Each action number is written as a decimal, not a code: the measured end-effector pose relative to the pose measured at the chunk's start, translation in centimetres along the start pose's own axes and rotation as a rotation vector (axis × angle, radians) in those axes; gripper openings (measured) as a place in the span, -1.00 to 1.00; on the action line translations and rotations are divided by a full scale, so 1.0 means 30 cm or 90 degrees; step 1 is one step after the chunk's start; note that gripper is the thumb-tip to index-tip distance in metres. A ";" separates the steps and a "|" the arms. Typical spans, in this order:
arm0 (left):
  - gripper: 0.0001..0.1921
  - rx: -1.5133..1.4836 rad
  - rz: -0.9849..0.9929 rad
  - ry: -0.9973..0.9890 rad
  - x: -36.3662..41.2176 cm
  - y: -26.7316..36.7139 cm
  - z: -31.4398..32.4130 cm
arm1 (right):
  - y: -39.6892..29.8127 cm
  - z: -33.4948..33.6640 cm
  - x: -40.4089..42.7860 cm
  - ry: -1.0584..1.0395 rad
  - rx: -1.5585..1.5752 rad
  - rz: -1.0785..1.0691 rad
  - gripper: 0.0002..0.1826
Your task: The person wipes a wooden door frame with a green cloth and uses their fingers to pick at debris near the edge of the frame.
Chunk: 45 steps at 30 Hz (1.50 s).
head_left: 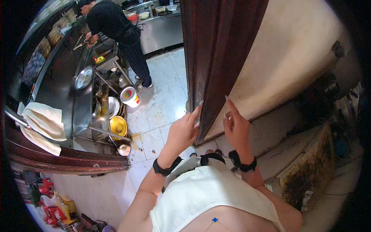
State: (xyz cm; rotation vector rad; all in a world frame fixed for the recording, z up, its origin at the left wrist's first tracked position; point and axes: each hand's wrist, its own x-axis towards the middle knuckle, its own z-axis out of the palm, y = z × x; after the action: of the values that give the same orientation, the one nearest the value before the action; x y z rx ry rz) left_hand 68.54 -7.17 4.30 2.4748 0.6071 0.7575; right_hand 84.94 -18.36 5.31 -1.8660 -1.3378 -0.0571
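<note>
My left hand [181, 132] is raised in front of the dark brown wooden door frame [214, 72]. Its index finger points up along the wood; whether it touches cannot be told. My right hand [238, 129] is at the other side of the frame, before the pale wall [278, 66]. Its index finger is stretched out and the other fingers are curled. Neither hand appears to hold anything. Each wrist wears a black band, the left one [165, 168] and the right one [243, 162].
Beyond the doorway, a person [116, 29] in dark clothes bends over a metal kitchen counter [55, 75]. A white bucket [130, 96] and a yellow basin [118, 127] stand by a metal rack [107, 133]. Cloths [43, 124] hang from a rail. A stained panel [307, 162] stands at right.
</note>
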 end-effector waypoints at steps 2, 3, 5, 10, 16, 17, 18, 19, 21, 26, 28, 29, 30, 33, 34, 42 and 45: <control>-0.28 -0.037 0.009 0.024 0.056 0.067 -0.022 | -0.089 -0.039 0.069 0.082 0.100 -0.061 -0.34; -0.28 -0.072 0.016 0.047 0.067 0.086 -0.029 | -0.109 -0.035 0.080 0.082 0.098 -0.062 -0.34; -0.28 -0.028 0.006 0.018 0.068 0.085 -0.018 | -0.132 -0.027 0.091 0.058 0.108 -0.033 -0.33; -0.42 0.048 0.018 -0.139 -0.047 0.020 0.009 | 0.063 0.131 -0.070 -0.167 -0.074 -0.017 -0.37; -0.42 0.101 -0.069 -0.290 -0.182 -0.132 0.036 | 0.358 0.121 -0.344 -0.587 -0.177 0.006 -0.52; -0.42 0.101 -0.066 -0.289 -0.163 -0.126 0.034 | 0.382 0.120 -0.339 -0.691 -0.136 0.039 -0.47; -0.40 0.025 -0.025 -0.197 -0.114 -0.071 0.000 | 0.334 0.103 -0.289 -0.616 -0.133 0.079 -0.47; -0.38 -0.051 0.012 -0.104 -0.080 -0.018 -0.032 | 0.238 0.065 -0.216 -0.545 -0.129 0.117 -0.47; -0.36 -0.043 0.045 -0.015 -0.018 0.036 -0.060 | 0.099 0.007 -0.085 -0.272 -0.027 -0.003 -0.42; -0.36 -0.013 0.067 0.148 0.142 0.159 -0.087 | -0.146 -0.062 0.112 0.023 0.102 -0.148 -0.27; -0.36 0.016 0.071 0.097 0.139 0.154 -0.069 | -0.154 -0.035 0.115 0.020 0.057 -0.132 -0.25; -0.37 0.046 0.071 0.050 0.131 0.147 -0.058 | -0.147 -0.020 0.113 0.012 0.015 -0.118 -0.22; -0.39 0.065 0.039 0.007 0.110 0.130 -0.044 | -0.120 0.008 0.096 0.011 0.016 -0.119 -0.22; -0.40 0.138 -0.049 -0.229 -0.044 -0.005 0.001 | -0.059 0.068 -0.022 -0.203 -0.065 0.039 -0.20; -0.40 0.178 -0.106 -0.350 -0.106 -0.053 0.022 | -0.039 0.070 -0.069 -0.286 -0.078 0.072 -0.22; -0.30 0.056 -0.044 -0.227 -0.094 -0.041 -0.018 | 0.140 0.089 -0.186 -0.463 -0.101 -0.033 -0.42; -0.21 -0.006 0.116 0.035 0.028 0.042 -0.063 | -0.010 -0.029 0.020 -0.220 -0.019 -0.165 -0.32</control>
State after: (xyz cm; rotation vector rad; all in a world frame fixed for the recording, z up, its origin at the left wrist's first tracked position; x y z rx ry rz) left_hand 68.36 -7.14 6.73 2.5315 0.4003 0.8980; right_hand 85.31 -18.42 6.34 -1.7700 -1.8207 0.1177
